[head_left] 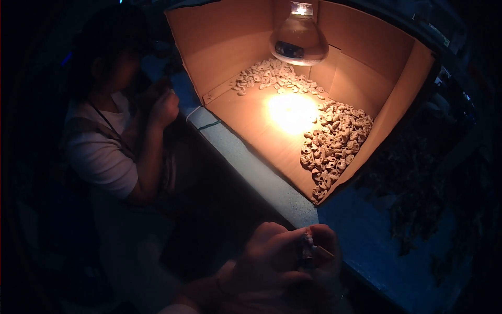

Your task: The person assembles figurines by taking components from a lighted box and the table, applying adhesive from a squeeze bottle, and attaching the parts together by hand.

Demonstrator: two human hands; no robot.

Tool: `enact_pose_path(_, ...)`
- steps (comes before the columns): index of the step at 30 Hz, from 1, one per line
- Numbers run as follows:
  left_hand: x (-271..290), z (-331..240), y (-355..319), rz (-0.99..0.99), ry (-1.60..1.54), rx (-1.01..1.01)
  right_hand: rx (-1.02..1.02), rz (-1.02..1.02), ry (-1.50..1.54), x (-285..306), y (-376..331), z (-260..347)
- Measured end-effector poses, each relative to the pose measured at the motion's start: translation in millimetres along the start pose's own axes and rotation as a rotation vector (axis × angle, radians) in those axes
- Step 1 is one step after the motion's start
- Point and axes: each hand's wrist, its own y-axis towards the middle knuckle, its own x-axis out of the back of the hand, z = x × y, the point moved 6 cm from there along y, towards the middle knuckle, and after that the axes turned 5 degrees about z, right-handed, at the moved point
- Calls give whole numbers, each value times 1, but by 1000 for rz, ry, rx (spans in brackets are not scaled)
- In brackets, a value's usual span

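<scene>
Low in the middle, close to the table's edge, my left hand (pixel 266 256) and my right hand (pixel 330 259) come together. Their fingers are bent round a small piece (pixel 307 247), pale at the top and dark below, perhaps a small figure. It is too dim to name it surely. A thin light-coloured bit (pixel 324 252) juts from it toward my right fingers. Both hands seem to grip the piece, with its lower part hidden by fingers. Beyond them stands an open cardboard box (pixel 235 112), lit from within.
A large bulb (pixel 299 39) hangs in the box over a bright spot. Many small tan pieces with holes (pixel 337 138) are heaped along its right wall, and flatter pale pieces (pixel 272 76) lie at the back. A co-worker (pixel 112 157) sits at left, hands raised. Dark clustered things (pixel 413 193) are at right.
</scene>
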Motion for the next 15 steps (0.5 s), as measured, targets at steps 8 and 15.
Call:
enact_pose_path(8,2,-20,1,-14,-68,-82,-61,-36,-59,4,-16,3)
enact_pose_path(15,-20,5,-10,-52,-33,27,-80,-21,-8,27,-18,-5)
